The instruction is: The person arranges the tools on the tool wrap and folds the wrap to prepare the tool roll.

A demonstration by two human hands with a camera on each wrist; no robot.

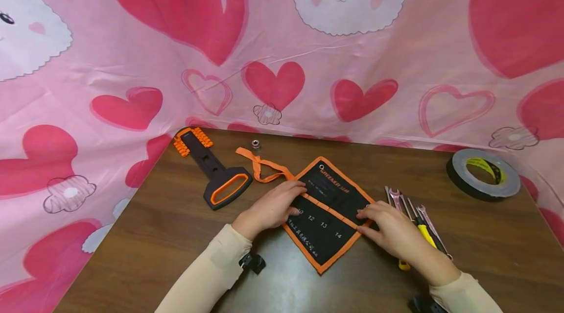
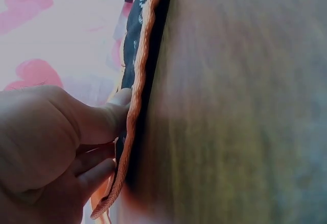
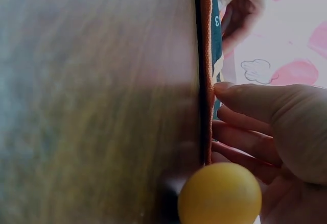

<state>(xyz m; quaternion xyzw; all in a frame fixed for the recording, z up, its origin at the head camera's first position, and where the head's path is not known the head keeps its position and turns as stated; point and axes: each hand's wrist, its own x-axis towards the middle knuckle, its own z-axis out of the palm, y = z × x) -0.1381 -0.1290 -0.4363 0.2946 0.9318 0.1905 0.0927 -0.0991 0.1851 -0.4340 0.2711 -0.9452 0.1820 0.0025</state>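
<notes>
A black tool pouch (image 1: 323, 239) with orange trim lies on the wooden table, turned cornerwise, its row of pockets printed with 12, 13 and 14. My left hand (image 1: 270, 207) rests on its left corner, thumb over the pocket edge and fingers on the upper part. At the opposite corner, my right hand (image 1: 396, 232) touches the trim with thumb and fingertips. The left wrist view shows the left thumb (image 2: 115, 112) lying on the fabric near the orange edging. In the right wrist view the right thumb (image 3: 230, 92) meets the edging. An orange strap (image 1: 269, 176) trails from the pouch.
Several wrenches and screwdrivers (image 1: 425, 232) lie beside my right forearm, which partly covers them. A roll of tape (image 1: 498, 193) is at the far right. A black holder with orange clips (image 1: 211, 168) lies left, near a small metal socket (image 1: 255, 144). Heart-patterned cloth (image 1: 273, 83) hangs behind the table.
</notes>
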